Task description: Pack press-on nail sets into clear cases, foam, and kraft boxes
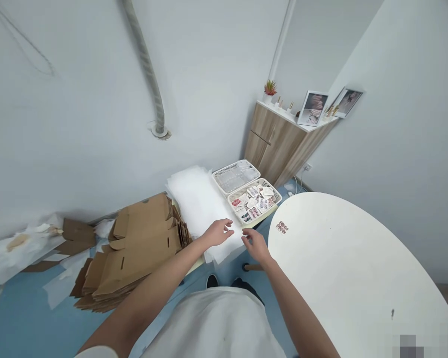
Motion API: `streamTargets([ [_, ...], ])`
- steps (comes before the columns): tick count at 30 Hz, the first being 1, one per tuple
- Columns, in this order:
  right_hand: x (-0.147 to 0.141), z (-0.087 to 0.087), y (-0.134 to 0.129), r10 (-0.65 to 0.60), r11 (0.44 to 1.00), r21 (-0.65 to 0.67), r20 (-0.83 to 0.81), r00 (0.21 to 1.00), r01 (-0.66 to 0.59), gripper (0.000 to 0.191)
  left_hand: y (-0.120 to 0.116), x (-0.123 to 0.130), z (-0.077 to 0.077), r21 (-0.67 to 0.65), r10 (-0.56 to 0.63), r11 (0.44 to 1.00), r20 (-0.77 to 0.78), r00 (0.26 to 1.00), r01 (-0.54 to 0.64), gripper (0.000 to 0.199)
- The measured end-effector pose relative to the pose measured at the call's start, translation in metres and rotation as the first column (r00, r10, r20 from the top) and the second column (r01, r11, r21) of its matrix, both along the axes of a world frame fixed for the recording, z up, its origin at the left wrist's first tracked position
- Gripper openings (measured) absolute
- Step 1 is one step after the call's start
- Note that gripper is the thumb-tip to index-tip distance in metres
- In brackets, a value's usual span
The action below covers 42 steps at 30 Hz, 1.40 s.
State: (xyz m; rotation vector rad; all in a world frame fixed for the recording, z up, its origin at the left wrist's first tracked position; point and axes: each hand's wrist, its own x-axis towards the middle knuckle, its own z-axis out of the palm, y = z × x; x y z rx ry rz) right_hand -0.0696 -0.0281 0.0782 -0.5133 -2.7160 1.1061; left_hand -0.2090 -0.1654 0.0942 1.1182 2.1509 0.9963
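Note:
My left hand (218, 232) hovers over a stack of white foam sheets (197, 199), thumb and fingers apart, with nothing in it. Close by on the right, my right hand (255, 244) is also empty, its fingers parted near the sheets' edge. Just beyond both hands sits a white plastic basket (278, 200) filled with small cards carrying what look like press-on nails. Behind it, a second white basket (216, 174) holds clear plastic pieces. A small nail set (282, 227) lies on the white round table (343, 248), right of my right hand.
Flattened cardboard boxes (142, 238) are piled to the left, with plastic wrapping (26, 248) beyond them. A wooden cabinet (280, 139) with picture frames (313, 108) and a plant (270, 88) stands in the corner. A grey pipe (145, 64) runs down the wall.

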Motion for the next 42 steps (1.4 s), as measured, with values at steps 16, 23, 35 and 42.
streamTargets([
  [16,-0.099,0.017,0.095,0.006,0.999,-0.039,0.119,0.993,-0.002,0.040,0.038,-0.094,0.001,-0.084,0.129,0.990,0.262,0.956,-0.111,0.045],
  [23,-0.179,0.002,0.172,-0.063,0.998,0.008,0.041,0.997,0.063,0.040,0.107,-0.160,-0.008,-0.097,0.244,0.970,0.340,0.908,-0.224,0.051],
  [35,-0.300,-0.043,0.232,-0.200,0.943,0.291,0.109,0.974,0.161,0.036,0.232,-0.234,-0.054,-0.121,0.528,0.842,0.381,0.759,-0.525,0.070],
  [42,-0.315,-0.061,0.232,-0.245,0.906,0.387,0.153,0.957,0.170,0.027,0.269,-0.244,-0.077,-0.212,0.613,0.788,0.171,0.772,-0.579,0.054],
])
